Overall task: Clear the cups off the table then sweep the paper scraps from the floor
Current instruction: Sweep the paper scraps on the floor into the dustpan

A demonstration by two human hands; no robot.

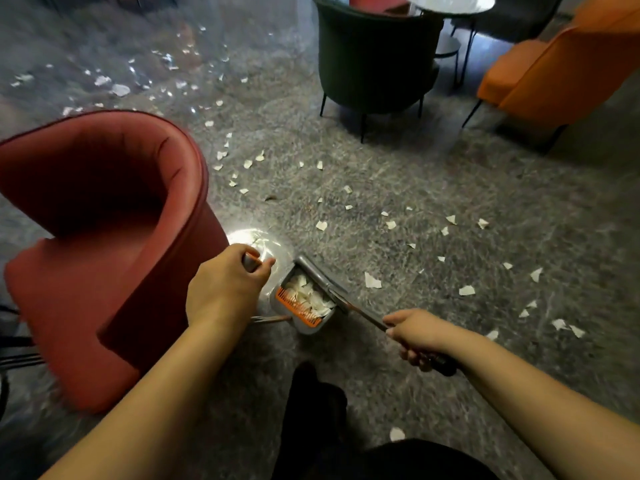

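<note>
A grey dustpan [323, 291] with an orange comb edge stands on the speckled floor [450, 188], holding a heap of white paper scraps [310, 296]. My left hand [227, 289] grips the top of an upright handle just left of the pan. My right hand [420, 336] holds a dark broom handle [365, 317] that slants down to the pan's right side. Several loose paper scraps [372, 280] lie scattered across the floor to the right and further away to the upper left.
A red tub armchair [104, 237] stands close on the left. A dark green chair [374, 60], a round white table [450, 3] and an orange chair [554, 71] stand at the back right. My dark-clad leg [311, 410] is below the pan.
</note>
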